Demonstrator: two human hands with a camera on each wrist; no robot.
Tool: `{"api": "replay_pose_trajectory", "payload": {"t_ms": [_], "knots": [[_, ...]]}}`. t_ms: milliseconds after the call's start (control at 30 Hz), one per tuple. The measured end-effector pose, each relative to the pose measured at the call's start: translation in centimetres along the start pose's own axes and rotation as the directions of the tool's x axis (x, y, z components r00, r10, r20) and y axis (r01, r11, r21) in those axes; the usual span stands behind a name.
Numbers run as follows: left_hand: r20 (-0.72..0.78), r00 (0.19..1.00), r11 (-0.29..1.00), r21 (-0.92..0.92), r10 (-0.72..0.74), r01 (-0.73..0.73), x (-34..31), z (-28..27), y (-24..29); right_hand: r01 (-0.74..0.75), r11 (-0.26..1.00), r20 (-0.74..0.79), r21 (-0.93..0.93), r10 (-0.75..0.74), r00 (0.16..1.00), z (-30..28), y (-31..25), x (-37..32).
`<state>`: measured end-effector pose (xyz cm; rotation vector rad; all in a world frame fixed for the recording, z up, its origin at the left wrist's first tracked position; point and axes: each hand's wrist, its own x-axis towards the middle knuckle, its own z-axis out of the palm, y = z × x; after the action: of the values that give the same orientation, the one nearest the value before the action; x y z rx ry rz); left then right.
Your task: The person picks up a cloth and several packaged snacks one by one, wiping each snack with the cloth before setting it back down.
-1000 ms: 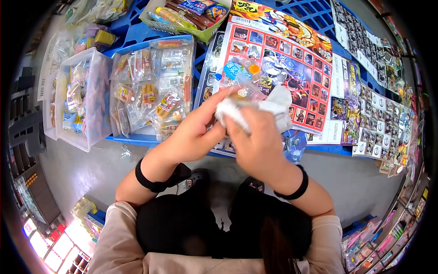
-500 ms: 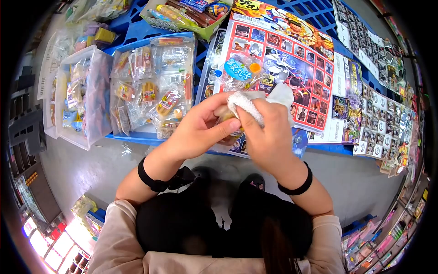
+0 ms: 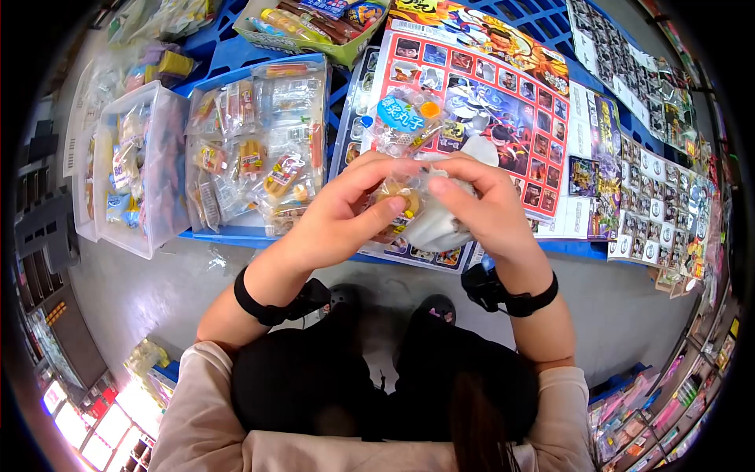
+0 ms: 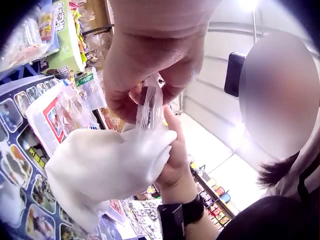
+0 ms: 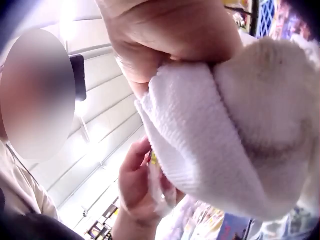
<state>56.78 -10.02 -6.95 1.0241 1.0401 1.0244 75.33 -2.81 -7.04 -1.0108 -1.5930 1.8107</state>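
Observation:
My left hand (image 3: 342, 216) holds a small clear plastic packet (image 3: 401, 206) with something yellowish-brown inside, its thumb lying across the front. My right hand (image 3: 491, 206) grips a white cloth (image 3: 440, 230) that hangs below its fingers, beside the packet. The fingertips of both hands meet near the packet's top. In the left wrist view, the packet's crinkled edge (image 4: 150, 107) sticks out between the fingers, against the cloth (image 4: 105, 160). The right wrist view shows the cloth's terry texture (image 5: 200, 135) and a greyish smudge. Just beyond the hands lies a packet with a blue label (image 3: 399, 116).
Character sticker sheets (image 3: 511, 110) cover the blue pallet table under and beyond the hands. To the left are a tray of wrapped snacks (image 3: 255, 161) and a translucent plastic bin (image 3: 153, 204). A green box of snacks (image 3: 342, 51) stands at the back.
The right hand has turned and drawn slightly right, off the packet's face. The cloth, bunched over the packet before, now hangs below the right hand, and more of the packet shows.

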Motion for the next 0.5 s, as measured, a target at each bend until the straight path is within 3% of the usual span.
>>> {"api": "replay_pose_trajectory", "payload": {"t_ms": [67, 133, 200, 233, 267, 333, 500], "knots": [[0.003, 1.0, 0.999, 0.046, 0.019, -0.02, 0.0, 0.0, 0.1, -0.16, 0.952, 0.001, 0.261, 0.166, 0.986, 0.7, -0.2, 0.0], [0.032, 0.981, 0.975, -0.111, -0.192, 0.194, -0.2, 0.0, 0.6, -0.125, 0.966, -0.081, 0.224, 0.147, 0.986, 1.0, 0.1, -0.1], [0.03, 0.98, 0.969, -0.144, -0.197, 0.2, -0.4, 0.1, 0.3, -0.094, 0.979, -0.161, 0.184, 0.124, 0.979, 1.2, 0.4, -0.3], [0.031, 0.979, 0.963, -0.175, -0.202, 0.204, -0.4, 0.1, 0.3, 0.095, 0.99, -0.204, -0.104, -0.115, 0.972, 1.3, 0.6, -0.4], [0.026, 0.979, 0.963, -0.175, -0.202, 0.204, -0.4, 0.4, 0.6, 0.266, 0.884, -0.175, -0.384, -0.352, 0.92, 1.5, 0.6, -0.4], [-0.083, 0.893, 0.884, -0.204, -0.443, 0.42, -0.1, 1.1, 1.7, 0.292, 0.865, -0.187, -0.409, -0.392, 0.901, 1.8, 0.5, -0.3], [-0.112, 0.899, 0.886, -0.259, -0.423, 0.385, 0.4, 0.5, 0.2, 0.289, 0.839, -0.339, -0.461, -0.468, 0.816, 1.2, -0.9, -1.0]]}}
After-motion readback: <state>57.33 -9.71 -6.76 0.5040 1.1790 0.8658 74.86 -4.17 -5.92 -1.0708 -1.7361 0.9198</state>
